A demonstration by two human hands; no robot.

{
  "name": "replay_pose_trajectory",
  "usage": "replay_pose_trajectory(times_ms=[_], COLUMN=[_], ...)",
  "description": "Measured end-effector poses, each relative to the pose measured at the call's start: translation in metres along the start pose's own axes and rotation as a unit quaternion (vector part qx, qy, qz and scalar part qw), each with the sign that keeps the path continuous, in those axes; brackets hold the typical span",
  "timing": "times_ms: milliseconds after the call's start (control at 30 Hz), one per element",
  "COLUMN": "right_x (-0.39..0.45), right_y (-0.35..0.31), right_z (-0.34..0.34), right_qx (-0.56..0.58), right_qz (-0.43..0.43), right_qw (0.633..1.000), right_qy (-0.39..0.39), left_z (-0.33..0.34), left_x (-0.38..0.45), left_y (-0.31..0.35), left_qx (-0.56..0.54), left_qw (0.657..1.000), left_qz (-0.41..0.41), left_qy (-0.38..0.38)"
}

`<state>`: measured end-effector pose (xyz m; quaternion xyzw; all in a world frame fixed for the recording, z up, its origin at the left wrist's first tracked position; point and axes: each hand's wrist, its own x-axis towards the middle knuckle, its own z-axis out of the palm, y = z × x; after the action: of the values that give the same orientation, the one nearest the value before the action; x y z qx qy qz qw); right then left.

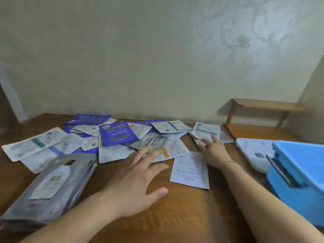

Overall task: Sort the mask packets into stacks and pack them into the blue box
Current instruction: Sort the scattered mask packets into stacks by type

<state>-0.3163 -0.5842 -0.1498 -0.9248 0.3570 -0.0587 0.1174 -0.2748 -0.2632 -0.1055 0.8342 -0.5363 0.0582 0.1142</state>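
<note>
Packets in a grey stack (52,186) lie at the left of the wooden table (175,216). The left hand (138,179) is spread open above loose mask packets (115,137). The right hand (213,151) presses flat fingers on a small white pile (206,131). The blue box (301,165) stands at the right edge.

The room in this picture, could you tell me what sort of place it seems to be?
Probably a room at home: a wooden table set against a wall with flowered wallpaper, and a small wooden shelf in the corner.
</note>
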Motion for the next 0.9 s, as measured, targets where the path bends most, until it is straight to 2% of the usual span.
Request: replay_pose_trajectory(times_ms=[33,100,333,467,533,667,800,900], right_x=[-0.005,-0.018,-0.077,-0.107,-0.127,-0.164,-0.208,-0.243], right_y=[0.004,0.004,0.024,0.033,0.044,0.064,0.072,0.076], right_z=[0.003,0.005,-0.001,-0.015,-0.015,-0.023,-0.044,-0.047], right_qx=[-0.007,0.012,0.042,0.026,0.057,0.004,0.017,0.012], right_qz=[-0.005,-0.013,-0.039,-0.04,-0.074,-0.108,-0.169,-0.222], right_qw=[0.999,0.999,0.994,0.996,0.994,0.994,0.985,0.975], right_qy=[-0.036,-0.043,0.092,0.075,0.061,0.022,0.014,-0.013], left_z=[0.004,0.014,0.049,0.06,0.064,0.069,0.069,0.067], left_x=[0.012,0.032,0.067,0.08,0.087,0.101,0.107,0.099], left_y=[0.008,0.021,0.049,0.07,0.076,0.076,0.073,0.076], left_qx=[0.001,-0.006,-0.074,-0.001,0.017,0.014,0.04,0.038], left_qw=[1.0,0.998,0.995,0.984,0.981,0.986,0.984,0.989], left_qz=[-0.002,0.0,0.02,0.103,0.093,0.037,0.0,0.026], left_qy=[-0.027,-0.063,-0.068,-0.143,-0.171,-0.162,-0.171,-0.139])
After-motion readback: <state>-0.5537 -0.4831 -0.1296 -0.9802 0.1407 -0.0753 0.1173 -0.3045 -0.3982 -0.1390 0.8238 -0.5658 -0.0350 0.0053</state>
